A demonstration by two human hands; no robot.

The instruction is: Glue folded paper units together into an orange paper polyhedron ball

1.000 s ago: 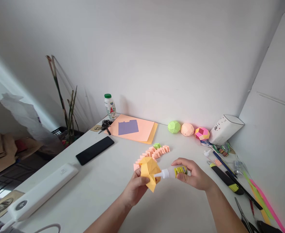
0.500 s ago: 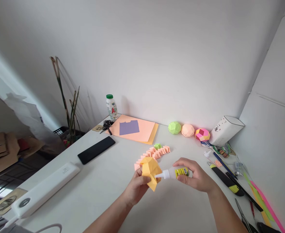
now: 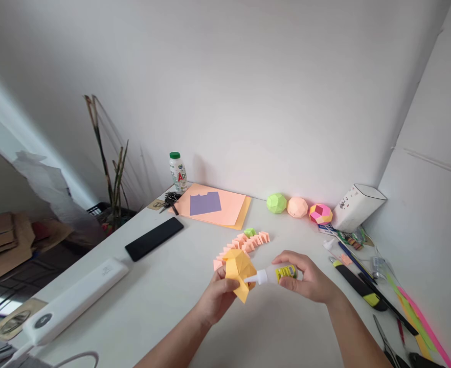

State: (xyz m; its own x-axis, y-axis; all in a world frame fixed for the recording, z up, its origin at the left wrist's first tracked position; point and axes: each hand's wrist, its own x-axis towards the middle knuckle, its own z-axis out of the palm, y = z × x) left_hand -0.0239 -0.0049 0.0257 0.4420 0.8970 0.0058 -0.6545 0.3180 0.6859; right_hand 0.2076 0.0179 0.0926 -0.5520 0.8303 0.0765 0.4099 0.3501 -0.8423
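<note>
Pinched in my left hand (image 3: 220, 294) is a yellow folded-paper shape (image 3: 239, 266) with several facets and a pointed flap hanging down. My right hand (image 3: 310, 278) grips a small clear glue bottle (image 3: 286, 273) with a yellow label, tipped on its side. Its white nozzle points left, and the tip is at the yellow paper by the flap; whether it touches I cannot tell. Right behind the yellow shape, a curved row of small folded peach paper pieces (image 3: 250, 245) lies on the table, with a green piece (image 3: 249, 232) at its far side.
Three paper balls, green (image 3: 276, 203), peach (image 3: 297, 207) and multicoloured (image 3: 320, 213), sit by the wall. A utility knife (image 3: 358, 283), scissors (image 3: 386, 342) and paper strips lie at right. Peach sheets (image 3: 229, 204), a phone (image 3: 154, 238) and a white bar-shaped device (image 3: 75, 301) are left.
The camera view has shifted slightly. The nozzle tip has moved a touch left against the yellow paper; both hands keep their holds.
</note>
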